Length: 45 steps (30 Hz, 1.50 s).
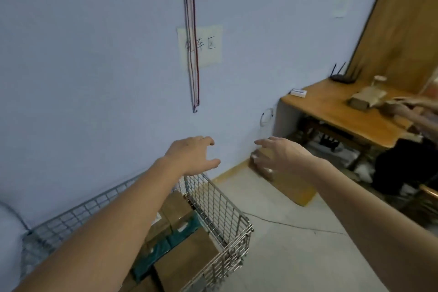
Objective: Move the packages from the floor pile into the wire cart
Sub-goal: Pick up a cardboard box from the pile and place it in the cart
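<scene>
The wire cart (220,211) stands against the blue wall at lower centre. Inside it lie several brown cardboard packages (187,261) and a teal one (189,227). My left hand (194,154) hovers above the cart's far corner, fingers spread and holding nothing. My right hand (282,154) is raised to the right of the cart, fingers relaxed and empty. Behind it on the floor by the wall lies a brown cardboard box (291,185), partly hidden by that hand.
A wooden desk (331,111) stands at the right with a router, small boxes and another person's arm (417,114) over it. Clutter sits under the desk. A cable (296,226) runs across the grey floor. Cords (192,42) hang on the wall.
</scene>
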Tool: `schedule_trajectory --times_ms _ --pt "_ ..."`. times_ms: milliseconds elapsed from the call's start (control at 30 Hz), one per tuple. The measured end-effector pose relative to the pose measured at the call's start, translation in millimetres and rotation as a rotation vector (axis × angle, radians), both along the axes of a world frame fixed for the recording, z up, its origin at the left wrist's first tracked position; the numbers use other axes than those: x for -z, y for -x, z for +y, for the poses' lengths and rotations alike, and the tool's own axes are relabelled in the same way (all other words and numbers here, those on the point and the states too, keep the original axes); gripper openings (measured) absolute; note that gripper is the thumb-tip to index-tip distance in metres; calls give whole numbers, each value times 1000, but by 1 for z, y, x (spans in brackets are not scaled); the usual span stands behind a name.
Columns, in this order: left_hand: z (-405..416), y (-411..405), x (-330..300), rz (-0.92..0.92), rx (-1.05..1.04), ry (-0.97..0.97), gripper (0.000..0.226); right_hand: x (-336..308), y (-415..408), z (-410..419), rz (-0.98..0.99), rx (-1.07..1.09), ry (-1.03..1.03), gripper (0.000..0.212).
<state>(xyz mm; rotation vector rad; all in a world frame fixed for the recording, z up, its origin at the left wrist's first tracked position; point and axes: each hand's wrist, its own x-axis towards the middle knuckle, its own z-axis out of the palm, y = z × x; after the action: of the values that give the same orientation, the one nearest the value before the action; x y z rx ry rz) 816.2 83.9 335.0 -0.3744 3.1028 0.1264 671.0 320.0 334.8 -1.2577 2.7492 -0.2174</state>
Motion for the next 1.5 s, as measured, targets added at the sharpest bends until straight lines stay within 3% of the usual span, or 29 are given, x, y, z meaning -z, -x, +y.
schedule_trajectory --times_ms 233,767,1100,1500 --pt "72 118 -18 13 150 32 73 -21 79 89 39 161 -20 67" --pt "175 396 4 -15 330 11 63 -3 298 195 22 336 -90 70" --pt "212 523 28 -44 113 -59 66 17 482 229 12 152 -133 70" --pt "149 632 81 -138 -112 -111 66 58 649 152 -34 -90 -195 66"
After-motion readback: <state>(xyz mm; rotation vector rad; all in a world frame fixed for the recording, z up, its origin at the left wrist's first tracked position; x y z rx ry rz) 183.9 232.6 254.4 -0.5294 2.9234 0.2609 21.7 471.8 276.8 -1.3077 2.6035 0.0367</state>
